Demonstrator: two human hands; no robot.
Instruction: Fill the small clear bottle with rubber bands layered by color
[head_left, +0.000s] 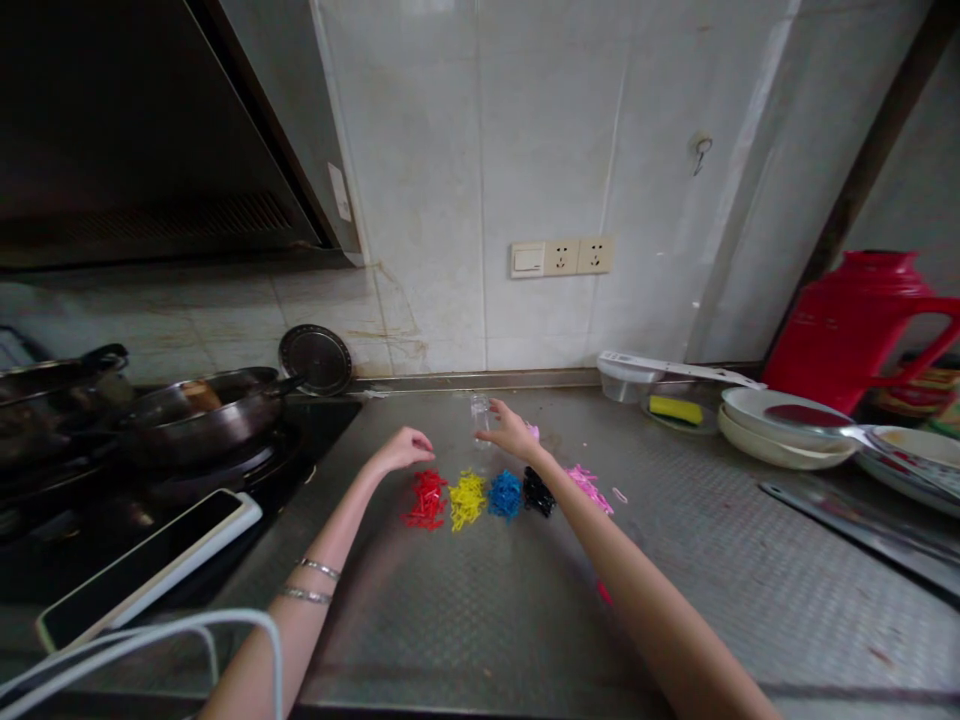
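Note:
Small piles of plastic pieces lie in a row on the steel counter [480, 620]: red [426, 499], yellow [466, 498], blue [505, 494], black [537, 492] and pink [589, 487]. My left hand [405, 447] hovers just above and behind the red pile, fingers curled downward with nothing visible in them. My right hand [511, 432] reaches past the black pile to a small clear glass cup [480, 412] and its fingers pinch the cup's side. A little pink shows behind that hand.
A stove with a dark wok [202, 410] and another pan stands at the left. A phone [142, 570] and white cable lie at the near left. Stacked white dishes [780, 425], a sponge [675, 408], a clear container and a red thermos [847, 325] crowd the right.

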